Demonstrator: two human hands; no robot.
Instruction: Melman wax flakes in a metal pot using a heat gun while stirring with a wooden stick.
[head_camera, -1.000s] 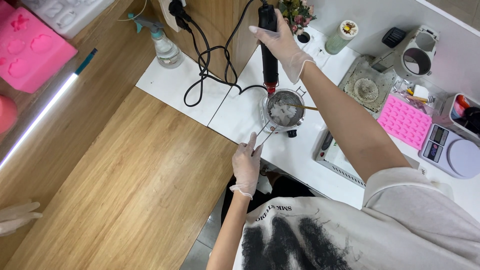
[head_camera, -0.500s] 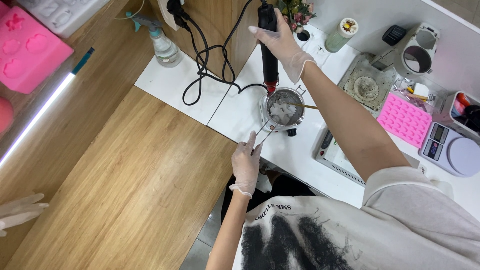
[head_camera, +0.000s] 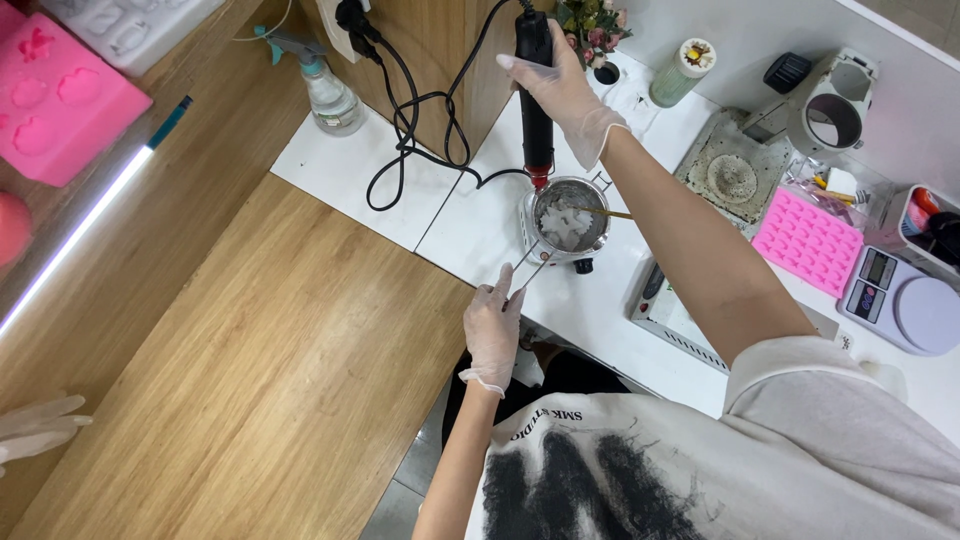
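Currently, your gloved hands work a small round metal pot (head_camera: 570, 218) of white chunks on the white table (head_camera: 470, 225).
Nearest, your left hand (head_camera: 492, 328) pinches the pot's wire handle (head_camera: 530, 272); beyond, your right hand (head_camera: 562, 88) is clenched around a black stick-shaped heat tool (head_camera: 535, 95), nozzle touching the pot's rim.

Bright, even indoor light fills this overhead view, with soft, faint shadows throughout. A thin white light strip (head_camera: 75, 240) glows along the wooden surface at left and is blown out to pure white — the strongest glare in view. To the right of the strip, the white worktop (head_camera: 480, 225) reflects light evenly without hot spots. Focus is sharp across the middle. Far right of the strip, the digital scale (head_camera: 905, 300) stays clear. Straight edges bow slightly toward the corners — mild wide-angle distortion.
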